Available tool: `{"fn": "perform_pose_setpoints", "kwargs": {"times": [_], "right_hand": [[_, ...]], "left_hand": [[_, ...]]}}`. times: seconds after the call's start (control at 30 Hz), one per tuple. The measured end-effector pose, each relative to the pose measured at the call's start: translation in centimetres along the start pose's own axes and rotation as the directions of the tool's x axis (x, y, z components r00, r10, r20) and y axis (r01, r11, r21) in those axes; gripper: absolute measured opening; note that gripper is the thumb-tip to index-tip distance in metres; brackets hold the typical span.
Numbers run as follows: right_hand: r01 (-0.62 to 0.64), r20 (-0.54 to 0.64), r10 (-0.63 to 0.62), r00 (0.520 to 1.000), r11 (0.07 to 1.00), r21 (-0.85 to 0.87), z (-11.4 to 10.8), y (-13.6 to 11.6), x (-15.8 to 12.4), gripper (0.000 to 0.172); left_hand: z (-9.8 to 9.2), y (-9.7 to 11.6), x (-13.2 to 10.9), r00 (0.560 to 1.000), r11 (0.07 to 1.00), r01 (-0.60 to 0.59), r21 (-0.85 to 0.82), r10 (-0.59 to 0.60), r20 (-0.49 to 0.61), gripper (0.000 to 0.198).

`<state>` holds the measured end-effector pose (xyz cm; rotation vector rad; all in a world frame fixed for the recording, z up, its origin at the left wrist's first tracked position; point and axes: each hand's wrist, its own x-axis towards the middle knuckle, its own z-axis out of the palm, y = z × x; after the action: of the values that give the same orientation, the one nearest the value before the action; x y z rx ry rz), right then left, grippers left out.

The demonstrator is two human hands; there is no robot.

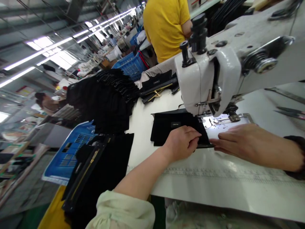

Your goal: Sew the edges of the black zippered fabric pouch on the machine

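A black fabric panel (164,127) with a small dark label (175,124) lies on the white sewing table, its right edge beside the needle area of a sewing machine (197,82). My left hand (182,143) is closed, fingers curled and pinching at the panel's near right part. My right hand (238,140) reaches in from the right with its fingers stretched out, the tips touching the panel's near right corner. Its thumb is hidden. The machine's lit metal plate (215,122) shows just beyond the right hand.
A large stack of black pieces (102,98) stands to the left, with zippered pieces (157,87) behind the panel. More zippered black fabric (114,162) overlaps a blue crate (59,165). Scissors (292,112) lie far right. A person in a yellow shirt (165,28) is ahead.
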<state>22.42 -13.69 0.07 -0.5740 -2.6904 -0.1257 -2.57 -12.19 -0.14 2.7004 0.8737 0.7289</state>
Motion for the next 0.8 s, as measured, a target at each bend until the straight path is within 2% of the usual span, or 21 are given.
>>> {"fn": "perform_pose_setpoints", "kwargs": {"times": [0.1, 0.23, 0.37, 0.53, 0.67, 0.8], "right_hand": [[-0.031, 0.026, 0.032, 0.999, 0.999, -0.027, 0.4, -0.2, -0.1, 0.026], [-0.046, 0.098, 0.051, 0.994, 0.998, -0.053, 1.2, -0.6, -0.2, 0.032], [-0.069, 0.155, 0.077, 0.985, 0.996, -0.058, 1.3, -1.1, -0.2, 0.033], [-0.081, 0.121, 0.084, 0.989, 0.996, -0.034, 1.5, -1.3, -0.2, 0.039], [-0.083, 0.112, 0.089, 0.99, 0.995, -0.055, 1.2, -1.6, 0.0, 0.036], [-0.079, 0.088, 0.084, 0.993, 0.995, -0.055, 0.9, -1.9, 0.2, 0.043]], "left_hand": [[0.4, -0.2, -0.2, 1.0, 1.0, 0.005, -0.025, -0.006, -0.02, 0.026], [0.7, -0.3, -0.4, 1.0, 1.0, -0.018, 0.007, 0.018, 0.007, 0.025], [0.3, 0.1, 0.0, 0.981, 0.985, -0.14, 0.103, 0.124, 0.146, 0.026], [-0.7, 0.6, 1.3, 0.921, 0.932, -0.274, 0.238, 0.183, 0.343, 0.025], [-1.2, 0.4, 2.2, 0.879, 0.909, -0.356, 0.219, 0.245, 0.41, 0.021], [-1.3, 0.1, 2.6, 0.868, 0.922, -0.347, 0.172, 0.246, 0.433, 0.019]]}}
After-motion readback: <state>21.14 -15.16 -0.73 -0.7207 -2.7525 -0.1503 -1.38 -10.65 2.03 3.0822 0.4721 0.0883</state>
